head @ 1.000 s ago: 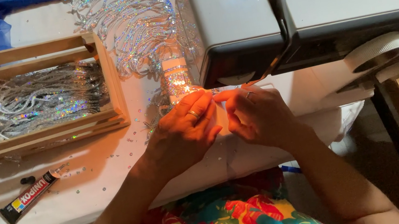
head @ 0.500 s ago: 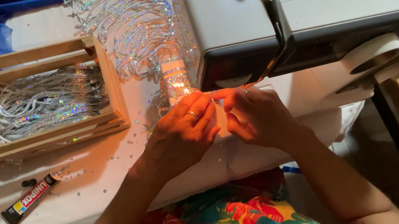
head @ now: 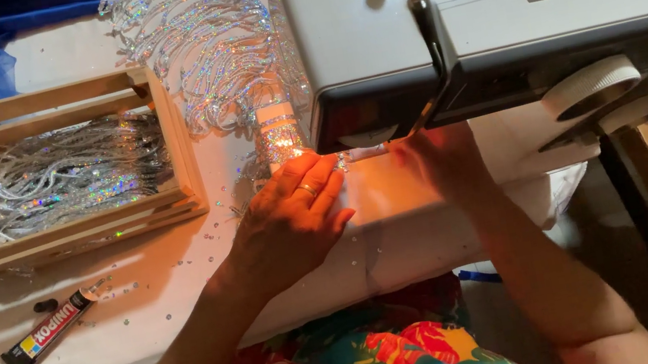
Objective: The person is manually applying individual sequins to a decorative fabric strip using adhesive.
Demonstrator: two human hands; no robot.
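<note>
my left hand (head: 294, 213) lies flat, fingers spread open, pressing the sequin strip (head: 278, 133) down on the white tabletop (head: 142, 300) right at the sewing machine (head: 487, 5) foot. my right hand (head: 439, 163) sits just under the machine head, fingers tucked out of view, so can't tell its grip. wooden crate (head: 168, 138) of silver fringe near the left edge, glue tube (head: 46, 329) by the front edge, tape roll (head: 588, 85) at right.
</note>
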